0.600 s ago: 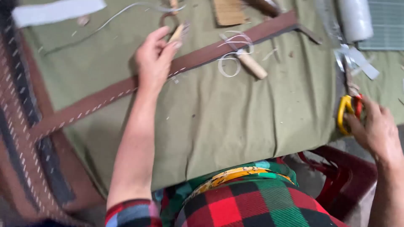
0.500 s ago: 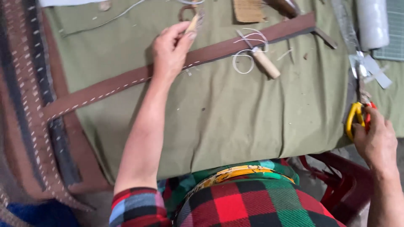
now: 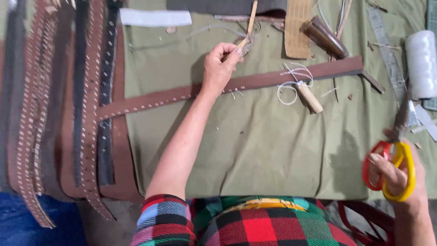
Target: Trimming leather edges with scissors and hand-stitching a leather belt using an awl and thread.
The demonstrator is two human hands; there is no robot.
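Across the middle of the head view we see a surface (image 3: 255, 150) covered in olive-green cloth, filling most of the frame. Upper centre, the left hand (image 3: 219, 68) has its fingers pinched together on a slim wooden-handled tool (image 3: 247, 34), which rises toward the top edge. Just below that hand a long brown leather strap (image 3: 255, 84) with a row of pale stitches runs from left of centre up toward the right, lying flat on the cloth. Right of the hand, touching the strap, we see an awl with a pale wooden handle (image 3: 309, 98) amid loops of white thread (image 3: 291, 77).

At the lower right edge the right hand (image 3: 396, 175) has its fingers closed through the loops of red-and-yellow scissors (image 3: 397, 150), held off the cloth's edge, blades pointing up.

Down the left side of the frame hangs a row of stitched straps (image 3: 59, 114), brown and black, side by side. At the right edge stands a spool of white cord (image 3: 421, 64), with a metal ruler (image 3: 387, 50) near it. Top centre lies a tan perforated piece (image 3: 298, 27) beside a dark leather roll (image 3: 325, 38). Our plaid sleeve (image 3: 166, 218) shows at the bottom.
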